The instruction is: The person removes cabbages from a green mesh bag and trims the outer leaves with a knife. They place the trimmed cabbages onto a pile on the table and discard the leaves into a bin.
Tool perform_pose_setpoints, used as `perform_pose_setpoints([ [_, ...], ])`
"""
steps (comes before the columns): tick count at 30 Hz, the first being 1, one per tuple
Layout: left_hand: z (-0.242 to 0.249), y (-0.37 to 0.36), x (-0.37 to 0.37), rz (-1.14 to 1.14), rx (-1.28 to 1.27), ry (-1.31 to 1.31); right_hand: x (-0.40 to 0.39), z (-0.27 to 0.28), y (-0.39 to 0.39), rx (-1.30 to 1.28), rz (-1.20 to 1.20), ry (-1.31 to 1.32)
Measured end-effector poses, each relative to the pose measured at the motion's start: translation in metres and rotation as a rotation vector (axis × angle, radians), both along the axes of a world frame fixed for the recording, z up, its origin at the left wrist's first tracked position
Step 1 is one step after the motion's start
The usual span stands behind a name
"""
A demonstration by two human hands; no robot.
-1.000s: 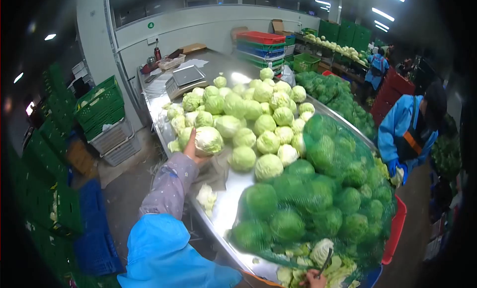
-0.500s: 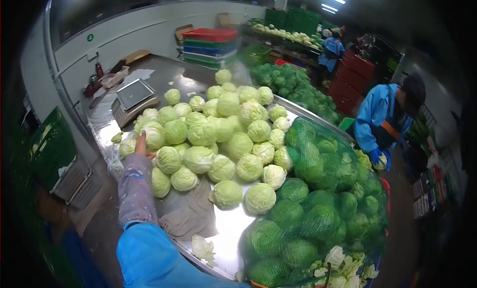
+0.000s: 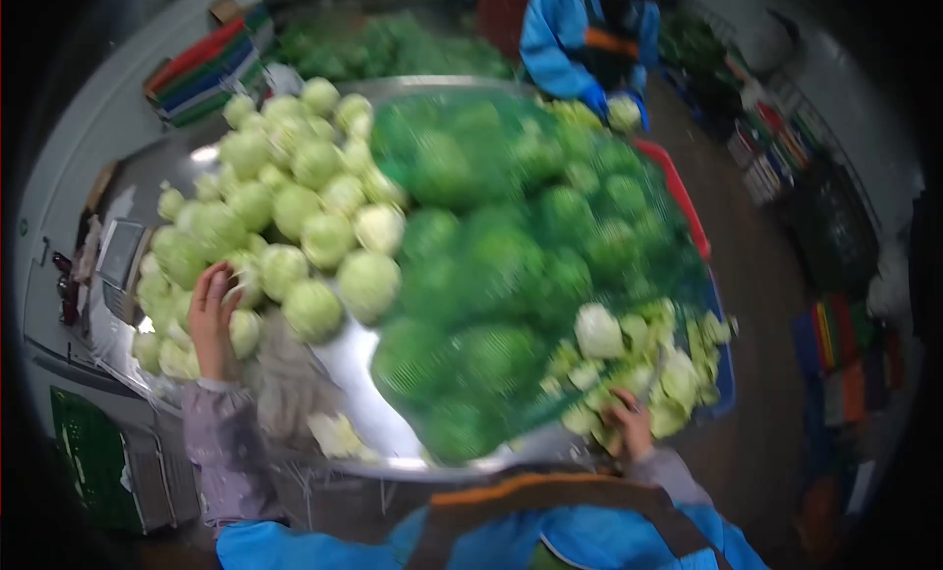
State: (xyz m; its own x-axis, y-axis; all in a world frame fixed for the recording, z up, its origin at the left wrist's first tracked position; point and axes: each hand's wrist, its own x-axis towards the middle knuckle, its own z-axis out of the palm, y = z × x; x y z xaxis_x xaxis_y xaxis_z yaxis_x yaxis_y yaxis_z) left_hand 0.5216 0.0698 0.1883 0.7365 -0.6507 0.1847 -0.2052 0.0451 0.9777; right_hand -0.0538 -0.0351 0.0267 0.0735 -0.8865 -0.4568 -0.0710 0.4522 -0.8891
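My left hand [image 3: 211,319] is spread open against the near edge of a pile of pale, trimmed cabbages [image 3: 295,206], fingertips touching one small head [image 3: 244,287]. My right hand [image 3: 629,425] is closed at the near right edge of the steel table [image 3: 359,388], among loose cabbage leaves [image 3: 653,364]; a thin dark knife seems to rise from the fist, but blur hides its shape. Green net sacks full of darker cabbages [image 3: 491,246] fill the table between my hands. The whole view is motion-blurred.
A person in a blue coat [image 3: 570,34] works at the far side. A scale [image 3: 120,256] stands at the table's left end. Stacked coloured crates [image 3: 201,64] are beyond it, a red crate [image 3: 680,197] on the right, a green crate [image 3: 83,452] on the floor.
The camera has swung down and to the right, so the table looks rotated. My left hand has come nearer along the cabbage pile; my right hand is now in view among the leaves.
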Motion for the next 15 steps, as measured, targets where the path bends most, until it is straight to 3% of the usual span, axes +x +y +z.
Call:
perform_pose_setpoints([
  [1, 0.015, -0.014, -0.066, -0.220, -0.030, 0.052, 0.021, 0.009, -0.004, -0.002, 0.048, 0.045],
  [2, 0.013, -0.022, -0.126, -0.416, -0.047, 0.115, 0.019, -0.009, -0.011, -0.339, 0.347, 0.124],
  [4, -0.006, -0.041, -0.231, -0.847, 0.066, 0.197, 0.036, -0.009, -0.016, -0.459, 0.629, 0.097],
  [6, -0.045, -0.069, -0.316, -1.011, 0.061, 0.080, 0.038, -0.017, -0.026, -0.724, 0.765, 0.401],
  [8, -0.100, -0.088, -0.369, -0.871, 0.266, -0.081, 0.020, -0.005, -0.048, -0.889, 0.955, 0.728],
  [10, -0.141, -0.100, -0.383, -0.694, 0.204, -0.691, -0.021, -0.026, -0.077, -0.881, 1.035, 0.652],
  [12, -0.175, -0.094, -0.370, -0.614, 0.392, -0.757, -0.062, -0.035, -0.102, -0.863, 1.132, 0.555],
  [13, -0.182, -0.085, -0.364, -0.594, 0.524, -0.650, -0.083, -0.035, -0.113, -0.832, 1.138, 0.558],
  [15, -0.170, -0.076, -0.368, -0.493, 0.683, -0.541, -0.127, -0.032, -0.137, -0.777, 1.061, 0.589],
])
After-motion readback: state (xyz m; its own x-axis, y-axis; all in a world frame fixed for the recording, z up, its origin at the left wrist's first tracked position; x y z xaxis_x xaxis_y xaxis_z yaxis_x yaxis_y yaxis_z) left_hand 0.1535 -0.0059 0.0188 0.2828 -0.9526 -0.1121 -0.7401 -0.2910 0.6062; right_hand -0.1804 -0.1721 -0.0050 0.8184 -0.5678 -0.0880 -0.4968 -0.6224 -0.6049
